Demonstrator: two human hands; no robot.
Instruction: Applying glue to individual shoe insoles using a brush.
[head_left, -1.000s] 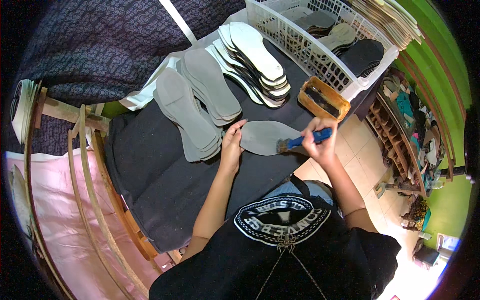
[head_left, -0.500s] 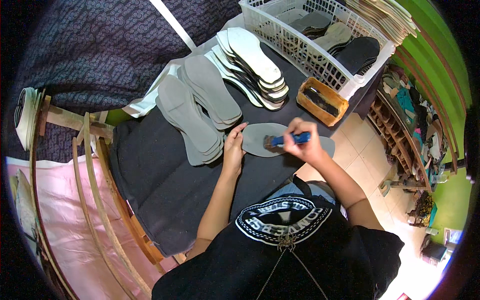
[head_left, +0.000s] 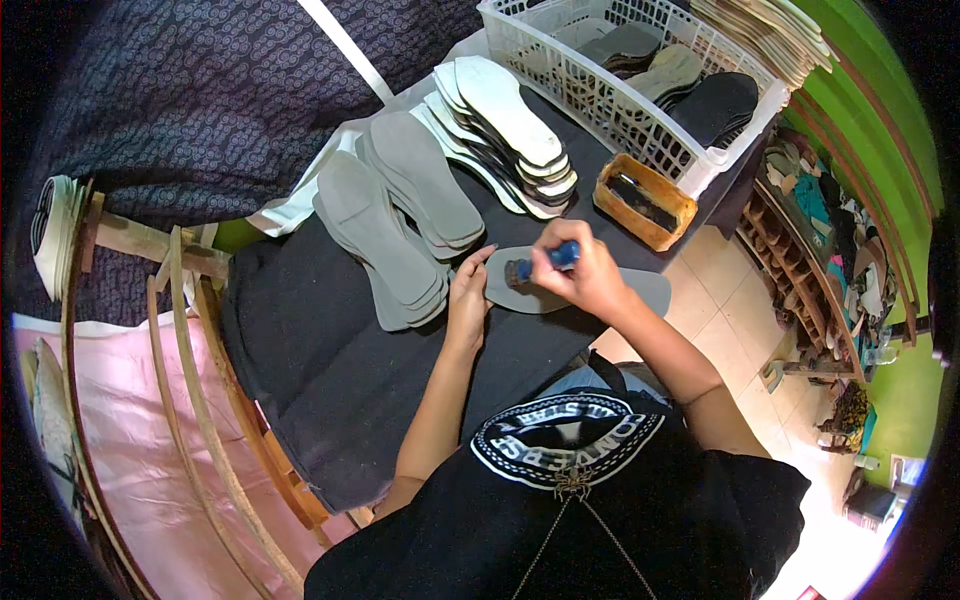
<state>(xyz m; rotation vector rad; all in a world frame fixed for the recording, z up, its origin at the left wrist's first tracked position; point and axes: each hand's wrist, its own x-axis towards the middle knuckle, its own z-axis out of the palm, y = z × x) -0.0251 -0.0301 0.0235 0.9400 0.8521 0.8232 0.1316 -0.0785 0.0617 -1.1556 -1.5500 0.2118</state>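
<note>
A grey shoe sole (head_left: 645,290) lies across the near part of the dark cloth-covered table. My left hand (head_left: 467,302) grips its left end, thumb toward the upper edge. In my right hand (head_left: 585,272) is a brush with a blue handle (head_left: 565,255). Its brown bristle end touches the sole's top face near the left end, close to my left fingers. My right hand hides part of the sole's middle. Beside my left hand rest two piles of grey soles (head_left: 375,235), with a pile of white and black soles (head_left: 510,120) beyond.
An open tan container (head_left: 645,203) with dark residue inside stands right of the piles. Behind it, a white plastic basket (head_left: 610,110) holds more soles. Wooden rails (head_left: 205,400) run along the left, over pink cloth. A cluttered shelf (head_left: 800,270) stands at the right.
My right hand has moved the brush left and slightly up along the sole, toward my left hand. My left hand has stayed at the sole's left end.
</note>
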